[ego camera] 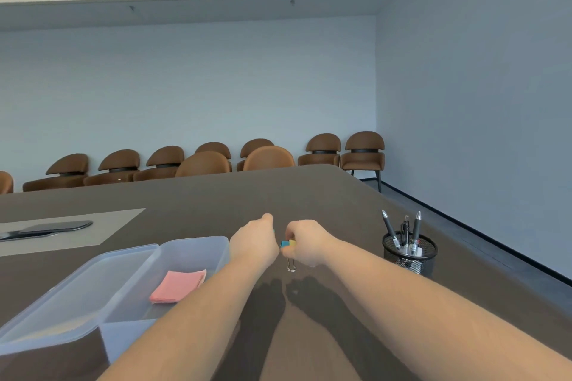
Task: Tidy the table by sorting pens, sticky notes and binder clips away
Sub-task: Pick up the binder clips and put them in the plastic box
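Two hands over the dark surface (309,192): right hand (305,241) pinched round 2 binder clips (288,244), blue + yellow, wire loop hanging below; left hand (255,240) curled, touching it, contents can't tell. 1 pink sticky notes pad (178,286) in clear tray (130,260). 3 pens (402,233) in 1 mesh cup (410,252) at right. Approx 10 brown chairs (362,150) along pale wall.

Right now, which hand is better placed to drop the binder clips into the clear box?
Probably the left hand. It sits right beside the clear box, where the pink sticky notes lie, and seems closed on something. The right hand holds the binder clips but would have to cross over it.
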Available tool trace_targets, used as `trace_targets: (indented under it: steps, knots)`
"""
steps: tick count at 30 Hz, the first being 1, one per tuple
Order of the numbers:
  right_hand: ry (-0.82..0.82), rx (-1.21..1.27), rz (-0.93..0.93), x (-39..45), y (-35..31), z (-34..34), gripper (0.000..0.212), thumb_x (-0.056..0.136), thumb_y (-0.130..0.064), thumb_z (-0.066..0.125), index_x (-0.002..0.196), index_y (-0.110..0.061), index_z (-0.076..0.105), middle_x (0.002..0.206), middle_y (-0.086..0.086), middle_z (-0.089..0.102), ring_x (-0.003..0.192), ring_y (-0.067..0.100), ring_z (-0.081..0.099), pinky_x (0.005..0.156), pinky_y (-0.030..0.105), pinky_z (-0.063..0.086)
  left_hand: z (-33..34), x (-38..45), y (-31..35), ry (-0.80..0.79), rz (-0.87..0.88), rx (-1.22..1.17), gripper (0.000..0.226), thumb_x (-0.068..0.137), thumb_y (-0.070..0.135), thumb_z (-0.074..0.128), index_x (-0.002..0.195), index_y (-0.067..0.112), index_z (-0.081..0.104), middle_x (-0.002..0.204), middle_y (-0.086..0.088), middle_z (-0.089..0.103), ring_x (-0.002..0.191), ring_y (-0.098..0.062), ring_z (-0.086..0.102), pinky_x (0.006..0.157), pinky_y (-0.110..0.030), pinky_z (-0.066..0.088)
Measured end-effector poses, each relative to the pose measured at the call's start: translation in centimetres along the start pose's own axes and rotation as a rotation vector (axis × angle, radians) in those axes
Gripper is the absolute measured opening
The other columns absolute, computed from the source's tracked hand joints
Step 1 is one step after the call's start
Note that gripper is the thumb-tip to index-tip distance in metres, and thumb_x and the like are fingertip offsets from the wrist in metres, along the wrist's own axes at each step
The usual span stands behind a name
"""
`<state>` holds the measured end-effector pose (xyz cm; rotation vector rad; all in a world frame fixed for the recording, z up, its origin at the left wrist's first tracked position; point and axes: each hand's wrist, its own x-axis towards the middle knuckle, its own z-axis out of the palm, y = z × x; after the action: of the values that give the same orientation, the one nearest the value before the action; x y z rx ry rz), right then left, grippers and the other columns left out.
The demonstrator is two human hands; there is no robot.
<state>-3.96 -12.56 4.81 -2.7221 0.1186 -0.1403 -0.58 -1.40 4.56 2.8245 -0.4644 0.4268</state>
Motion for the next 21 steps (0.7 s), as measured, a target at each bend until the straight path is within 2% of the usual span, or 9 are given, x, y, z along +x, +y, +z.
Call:
trace_targets:
  steps: [2,5,9,11,13,16,18,21]
  knots:
    - [-0.003,-0.025,-0.030,-0.5,-1.5,-0.4,0.036,0.091,-0.024,0.054,0.121,-0.006,0.055,0.118,0.014,0.059,0.082,0.024,0.049,0.060,0.030,0.042,-1.0,-0.5,-0.4,-0.003,0.003,-0.008,0.015,0.088,0.009,0.050,0.103,0.012,0.048,0.108,-0.010,0.066,0.087,-0.029,0.057,0.064,-0.032,0.040]
    - [0.004,-0.034,-0.054,-1.2,-3.8,-0.6,0.036,0.091,-0.027,0.056,0.120,-0.007,0.057,0.110,0.012,0.061,0.079,0.023,0.052,0.063,0.030,0.047,-2.7,-1.3,-1.9,0.021,-0.013,-0.040,0.009,0.091,0.015,0.051,0.094,0.014,0.043,0.107,-0.008,0.065,0.081,-0.026,0.051,0.064,-0.032,0.039]
    - [-0.004,0.048,-0.109,-1.9,-8.0,-0.6,0.034,0.090,-0.029,0.060,0.115,-0.007,0.059,0.097,0.007,0.055,0.056,0.019,0.051,0.049,0.023,0.043,-4.9,-1.7,-6.8,0.031,-0.135,-0.140,0.019,0.094,0.030,0.051,0.100,0.012,0.056,0.106,-0.007,0.065,0.092,-0.028,0.061,0.069,-0.032,0.046]
    - [-0.029,0.129,-0.141,-2.1,-10.4,-0.1,0.033,0.089,-0.030,0.062,0.113,-0.007,0.060,0.097,0.006,0.053,0.059,0.020,0.052,0.051,0.025,0.048,-5.5,-2.4,-9.7,0.010,-0.195,-0.194,0.019,0.093,0.030,0.053,0.086,0.012,0.053,0.095,-0.008,0.063,0.084,-0.027,0.059,0.064,-0.030,0.045]
    - [-0.059,0.170,-0.175,-2.1,-12.8,0.8,0.032,0.088,-0.030,0.064,0.110,-0.007,0.062,0.100,0.005,0.052,0.070,0.024,0.054,0.061,0.030,0.054,-5.6,-3.4,-12.2,-0.003,-0.253,-0.240,0.025,0.090,0.021,0.053,0.069,0.014,0.044,0.077,-0.006,0.054,0.071,-0.025,0.052,0.054,-0.027,0.039]
    - [-0.105,0.154,-0.195,-1.7,-15.5,2.6,0.035,0.087,-0.030,0.064,0.111,-0.005,0.062,0.102,0.008,0.052,0.073,0.027,0.056,0.065,0.034,0.054,-5.2,-4.7,-15.1,-0.011,-0.329,-0.308,0.029,0.087,0.010,0.049,0.061,0.015,0.035,0.064,-0.002,0.043,0.054,-0.018,0.041,0.045,-0.024,0.028]
    - [-0.107,0.128,-0.190,-1.3,-16.7,3.7,0.037,0.088,-0.029,0.063,0.113,-0.002,0.061,0.099,0.010,0.053,0.062,0.026,0.056,0.059,0.032,0.050,-4.6,-4.9,-16.4,0.011,-0.362,-0.342,0.029,0.089,0.012,0.049,0.063,0.014,0.035,0.062,-0.001,0.041,0.053,-0.018,0.039,0.045,-0.025,0.026]
    - [-0.075,0.089,-0.146,-0.6,-17.3,4.7,0.037,0.088,-0.022,0.057,0.115,0.004,0.060,0.089,0.011,0.050,0.048,0.021,0.047,0.048,0.024,0.037,-4.0,-4.6,-16.9,0.100,-0.392,-0.448,0.031,0.095,0.021,0.050,0.068,0.011,0.036,0.061,0.001,0.039,0.066,-0.026,0.044,0.045,-0.027,0.025]
